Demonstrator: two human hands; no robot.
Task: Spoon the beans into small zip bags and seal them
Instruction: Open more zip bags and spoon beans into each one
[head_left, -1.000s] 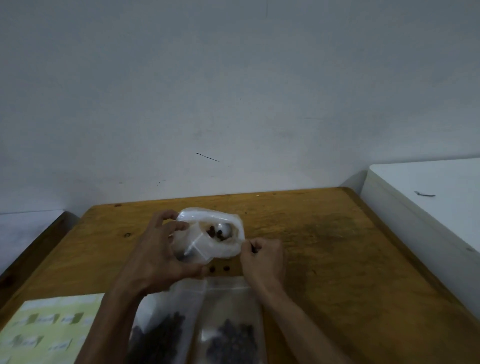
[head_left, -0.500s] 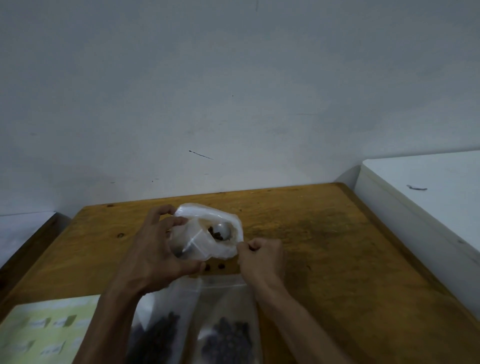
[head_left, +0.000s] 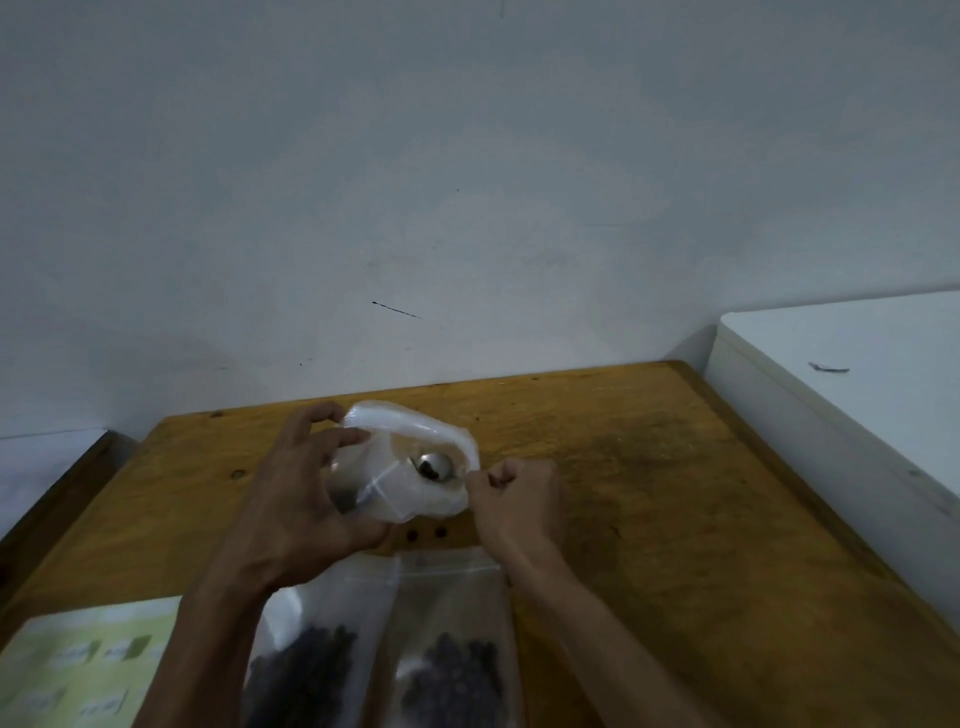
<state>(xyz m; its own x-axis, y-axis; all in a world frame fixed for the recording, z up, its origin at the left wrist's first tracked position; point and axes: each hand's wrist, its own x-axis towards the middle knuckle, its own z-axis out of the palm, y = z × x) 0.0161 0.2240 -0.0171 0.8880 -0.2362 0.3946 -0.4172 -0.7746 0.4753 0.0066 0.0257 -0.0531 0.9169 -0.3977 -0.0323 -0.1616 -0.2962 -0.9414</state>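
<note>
Change: against the earlier views the spoon (head_left: 434, 464) shows fewer beans in its bowl and has dropped a little lower in the mouth of the open bag (head_left: 415, 467); both hands hold much the same posts as before
Meaning: judged a scoop being tipped out into the bag; filling is under way, sealing not yet begun on this bag
Left hand (head_left: 306, 499): fingers and thumb curled round the left side of the open bag, gripping the plastic and keeping the mouth spread
Right hand (head_left: 514, 499): fingers curled tight at the right edge of the open bag, pinching what looks like the spoon handle; the handle itself is hidden in the fist
Beans in spoon (head_left: 428, 470): a small dark clump in the metal bowl, inside the bag mouth, between the two hands
Filled bags (head_left: 452, 649): two with dark beans, flat on the desk (head_left: 675, 493) just nearer the camera than the open bag
Stray beans (head_left: 426, 533): two on the desk just below the open bag
Paper sheet (head_left: 78, 670): well left of the filled bags
</note>
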